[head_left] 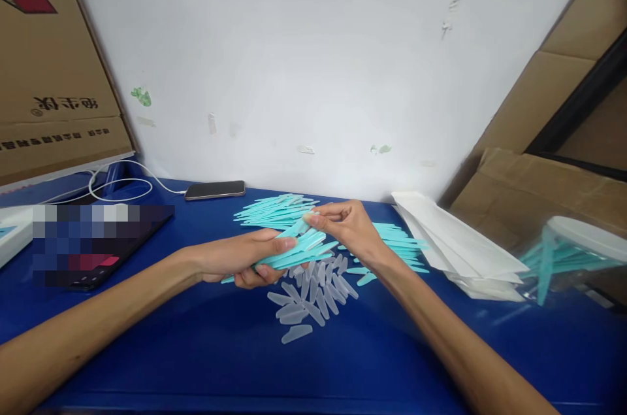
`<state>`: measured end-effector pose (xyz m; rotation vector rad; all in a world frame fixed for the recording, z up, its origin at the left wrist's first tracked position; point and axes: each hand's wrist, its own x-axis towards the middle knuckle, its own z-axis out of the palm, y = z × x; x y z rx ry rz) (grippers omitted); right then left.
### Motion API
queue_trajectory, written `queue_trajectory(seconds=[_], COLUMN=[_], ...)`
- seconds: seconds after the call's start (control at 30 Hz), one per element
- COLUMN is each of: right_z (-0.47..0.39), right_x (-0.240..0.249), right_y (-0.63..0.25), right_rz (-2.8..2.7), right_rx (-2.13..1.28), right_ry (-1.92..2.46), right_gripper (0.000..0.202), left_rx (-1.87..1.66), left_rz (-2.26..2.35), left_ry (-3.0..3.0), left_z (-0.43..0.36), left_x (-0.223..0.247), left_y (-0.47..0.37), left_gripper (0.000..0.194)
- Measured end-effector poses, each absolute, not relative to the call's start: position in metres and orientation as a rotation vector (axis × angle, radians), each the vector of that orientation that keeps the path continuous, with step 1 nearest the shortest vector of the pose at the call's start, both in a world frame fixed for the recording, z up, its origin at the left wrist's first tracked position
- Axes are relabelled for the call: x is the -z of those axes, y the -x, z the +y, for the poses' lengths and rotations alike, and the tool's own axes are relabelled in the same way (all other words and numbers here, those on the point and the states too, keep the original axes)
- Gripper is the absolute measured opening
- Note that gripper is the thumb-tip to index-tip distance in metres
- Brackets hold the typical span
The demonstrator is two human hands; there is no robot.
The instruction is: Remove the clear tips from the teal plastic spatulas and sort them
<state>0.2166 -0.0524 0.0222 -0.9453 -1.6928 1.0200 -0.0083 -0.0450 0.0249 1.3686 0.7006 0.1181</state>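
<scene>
My left hand (264, 253) is closed around a fanned bundle of slim teal eyebrow razors (279, 261), its thumb lying across the top. At the far end of the bundle, the thumb and fingers of my right hand (343, 224) pinch the tip of one razor; whether a clear cap is on that tip is hard to make out. Below the hands lies a loose pile of translucent blade caps (313, 291). Behind them rests a heap of teal razors (277, 209), and another heap (396, 245) lies partly hidden behind my right wrist.
On the blue table (220, 349), a phone (215, 189) with a white cable lies near the wall. A dark, partly blurred-out object (142, 238) is at left. White paper sleeves (455, 245) and a clear bag of teal razors (568, 258) lie at right. Cardboard boxes (53, 55) flank both sides.
</scene>
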Motion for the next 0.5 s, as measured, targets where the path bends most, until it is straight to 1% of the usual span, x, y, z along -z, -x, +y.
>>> queue_trajectory(seconds=[0.07, 0.2, 0.27, 0.37, 0.5], right_z=[-0.049, -0.035, -0.029, -0.025, -0.030], right_x=[-0.024, -0.029, -0.027, -0.019, -0.008], right_y=[-0.223, -0.260, -0.278, -0.282, -0.261], right_rz=[-1.659, -1.444, -1.439, -1.531, -1.678], right_rx=[-1.012, -0.736, -0.688, -0.730, -0.854], right_ry=[0.956, 1.001, 1.075, 1.154, 1.131], right_gripper=[0.033, 0.025, 0.027, 0.033, 0.038], left_rx=[-0.089, -0.058, -0.079, -0.098, -0.166], left_rz=[0.697, 0.715, 0.726, 0.711, 0.700], left_ry=[-1.389, -1.445, -1.432, -1.397, -1.354], left_z=[-0.043, -0.041, -0.039, -0.037, -0.033], left_x=[-0.026, -0.027, -0.025, -0.020, -0.013], left_y=[0.012, 0.017, 0.016, 0.013, 0.012], left_gripper=[0.044, 0.049, 0.049, 0.049, 0.050])
